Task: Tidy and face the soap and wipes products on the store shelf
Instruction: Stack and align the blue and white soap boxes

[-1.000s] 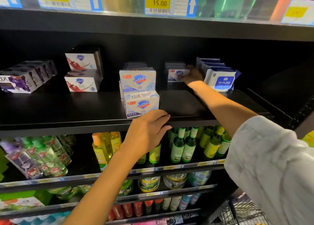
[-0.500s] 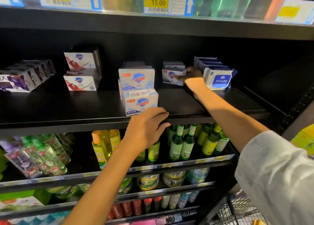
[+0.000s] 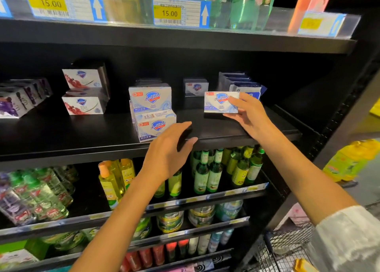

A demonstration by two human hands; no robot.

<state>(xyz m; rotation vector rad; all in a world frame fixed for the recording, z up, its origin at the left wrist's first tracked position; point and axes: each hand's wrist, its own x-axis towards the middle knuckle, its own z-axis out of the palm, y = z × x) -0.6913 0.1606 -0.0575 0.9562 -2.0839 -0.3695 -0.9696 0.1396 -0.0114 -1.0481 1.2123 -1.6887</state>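
My right hand (image 3: 249, 115) grips a white Safeguard soap box (image 3: 220, 102) by its right end, label facing me, just above the black shelf (image 3: 82, 136). Behind it stand a single soap box (image 3: 196, 87) and a row of blue wipes packs (image 3: 244, 84). My left hand (image 3: 170, 148) rests on the shelf's front edge with its fingers lying flat, just right of a two-high stack of white soap boxes (image 3: 152, 109). Red-printed soap boxes (image 3: 84, 93) are stacked further left, and purple boxes (image 3: 18, 101) sit at the far left.
The shelf above (image 3: 185, 39) carries price tags and green bottles. Below are rows of green and yellow bottles (image 3: 216, 169). A wire basket (image 3: 287, 249) stands at bottom right, and yellow packs (image 3: 353, 158) lie to the right.
My right hand has drawn a soap box forward from the back of the shelf beside the wipes and now holds it near the front. The left hand stayed on the shelf edge.
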